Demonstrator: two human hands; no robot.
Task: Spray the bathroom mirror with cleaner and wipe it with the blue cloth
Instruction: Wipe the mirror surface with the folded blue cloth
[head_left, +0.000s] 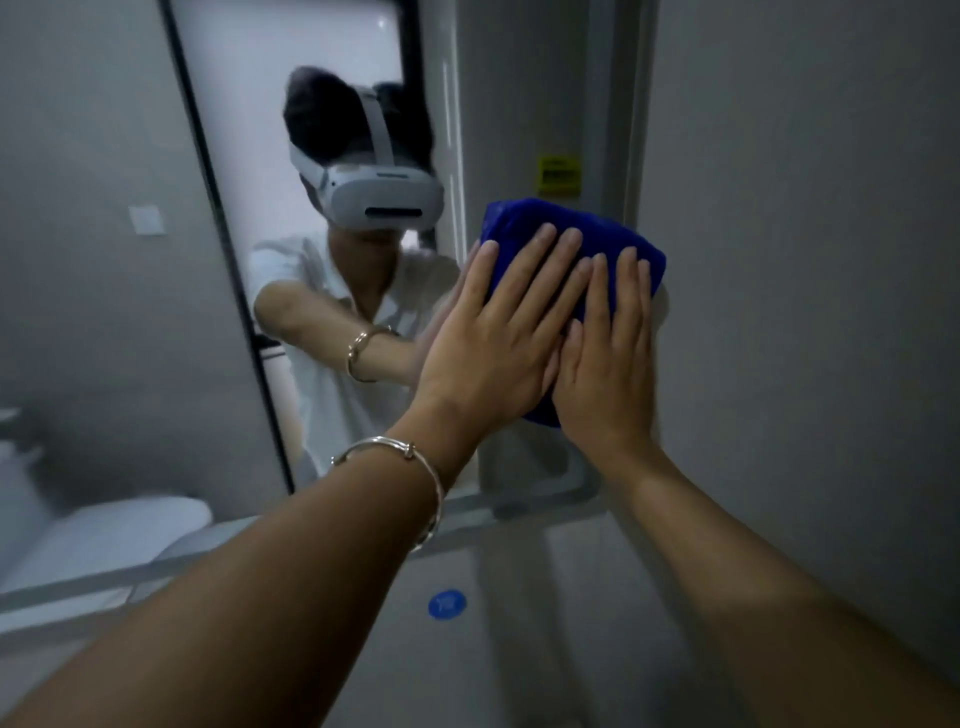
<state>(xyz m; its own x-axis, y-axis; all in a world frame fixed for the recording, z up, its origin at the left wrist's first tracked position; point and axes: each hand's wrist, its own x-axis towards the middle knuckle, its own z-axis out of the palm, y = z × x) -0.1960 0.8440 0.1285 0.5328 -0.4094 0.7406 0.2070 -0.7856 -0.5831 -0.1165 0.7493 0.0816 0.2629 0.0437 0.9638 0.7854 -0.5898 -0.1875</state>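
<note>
Pressing a crumpled dark-blue cloth (545, 218) onto the large bathroom wall mirror (130, 338), near its right edge. Done with left hand (483, 332) and right hand (605, 364) laid flat side by side, fingers straight, gripping nothing. Probably mid-wipe. Could slip down and fall, being held only by pressure; could also leave streaks, being so bunched.

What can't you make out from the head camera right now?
- Blue cloth: its lower part is hidden under the left hand and right hand, head view.
- Mirror: spray or streaks unreadable in the dim, blurred head view.
- Yellow label: print too small and blurred.
- Cleaner bottle: nowhere in frame.
</note>
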